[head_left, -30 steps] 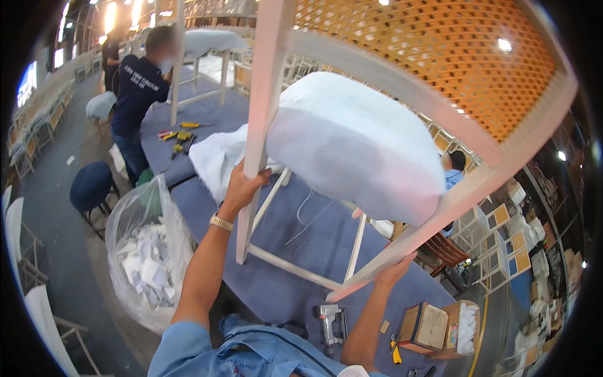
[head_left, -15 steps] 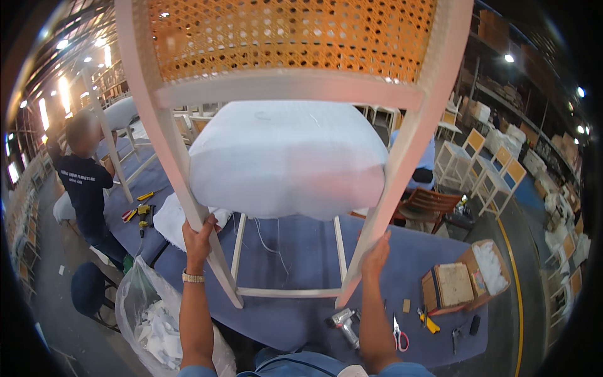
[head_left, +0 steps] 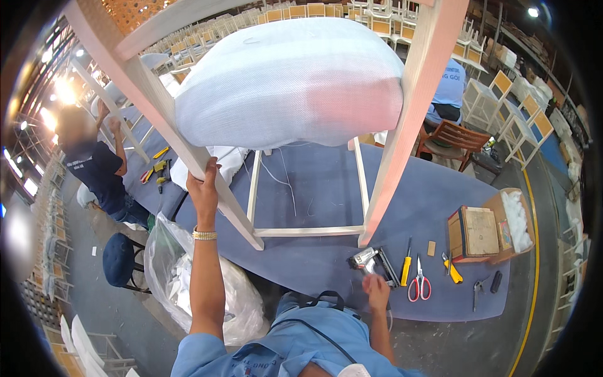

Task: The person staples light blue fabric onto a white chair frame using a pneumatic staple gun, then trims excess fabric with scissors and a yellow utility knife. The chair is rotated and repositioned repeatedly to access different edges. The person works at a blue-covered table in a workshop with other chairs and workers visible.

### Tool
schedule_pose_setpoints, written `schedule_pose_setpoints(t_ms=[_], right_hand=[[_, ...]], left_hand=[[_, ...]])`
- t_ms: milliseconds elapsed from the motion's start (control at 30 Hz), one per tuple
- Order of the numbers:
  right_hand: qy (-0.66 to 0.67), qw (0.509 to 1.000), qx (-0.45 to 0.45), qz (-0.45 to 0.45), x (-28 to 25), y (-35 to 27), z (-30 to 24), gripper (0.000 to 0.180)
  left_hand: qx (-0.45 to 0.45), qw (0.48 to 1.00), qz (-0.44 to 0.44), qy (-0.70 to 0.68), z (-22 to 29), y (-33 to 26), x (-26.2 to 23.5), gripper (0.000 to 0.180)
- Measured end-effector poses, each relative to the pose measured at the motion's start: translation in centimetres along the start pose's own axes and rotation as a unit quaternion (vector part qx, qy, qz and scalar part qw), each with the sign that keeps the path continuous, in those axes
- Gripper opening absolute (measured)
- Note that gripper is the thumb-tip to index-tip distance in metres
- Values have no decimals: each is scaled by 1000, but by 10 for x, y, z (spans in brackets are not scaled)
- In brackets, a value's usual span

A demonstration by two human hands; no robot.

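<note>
A pale wooden chair [head_left: 308, 232] stands upright on the blue-covered table, its white padded seat [head_left: 276, 81] facing me and pink light on the right side. My left hand [head_left: 203, 185] is closed round the chair's left rear leg, just below the seat. My right hand [head_left: 377, 293] is off the chair, at the near edge of the table beside the handle of a staple gun [head_left: 365, 259]. Its fingers look curled but are blurred, so whether they touch the staple gun is unclear. Loose threads [head_left: 290, 182] hang under the seat.
Right of the staple gun lie a yellow-handled screwdriver [head_left: 406, 265], red-handled scissors [head_left: 419, 286] and a yellow cutter [head_left: 452, 270]. Open cardboard boxes [head_left: 468, 232] stand at the table's right end. A plastic bag of scraps [head_left: 166, 251] is at lower left. A co-worker [head_left: 100, 166] works at far left.
My right hand has let go of the chair's right leg and come down toward the staple gun. The left hand keeps its hold. The view has tipped downward, showing more of the table.
</note>
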State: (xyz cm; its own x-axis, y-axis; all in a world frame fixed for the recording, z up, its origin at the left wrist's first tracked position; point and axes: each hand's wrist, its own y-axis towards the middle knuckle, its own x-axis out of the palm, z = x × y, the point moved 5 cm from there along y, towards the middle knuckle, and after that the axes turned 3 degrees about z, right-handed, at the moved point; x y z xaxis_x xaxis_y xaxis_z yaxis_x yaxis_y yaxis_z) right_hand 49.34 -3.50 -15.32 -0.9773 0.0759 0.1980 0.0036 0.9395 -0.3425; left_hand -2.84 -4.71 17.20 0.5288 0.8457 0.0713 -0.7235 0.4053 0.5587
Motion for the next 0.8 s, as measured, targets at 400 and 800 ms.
schedule_pose_setpoints(t_ms=[400, 800], right_hand=[[57, 988, 126, 74, -54, -21, 24, 33], [509, 824, 136, 207, 2, 34, 105, 36]], left_hand=[[-4, 996, -17, 93, -22, 10, -35, 42], [448, 883, 21, 138, 200, -45, 38, 63]])
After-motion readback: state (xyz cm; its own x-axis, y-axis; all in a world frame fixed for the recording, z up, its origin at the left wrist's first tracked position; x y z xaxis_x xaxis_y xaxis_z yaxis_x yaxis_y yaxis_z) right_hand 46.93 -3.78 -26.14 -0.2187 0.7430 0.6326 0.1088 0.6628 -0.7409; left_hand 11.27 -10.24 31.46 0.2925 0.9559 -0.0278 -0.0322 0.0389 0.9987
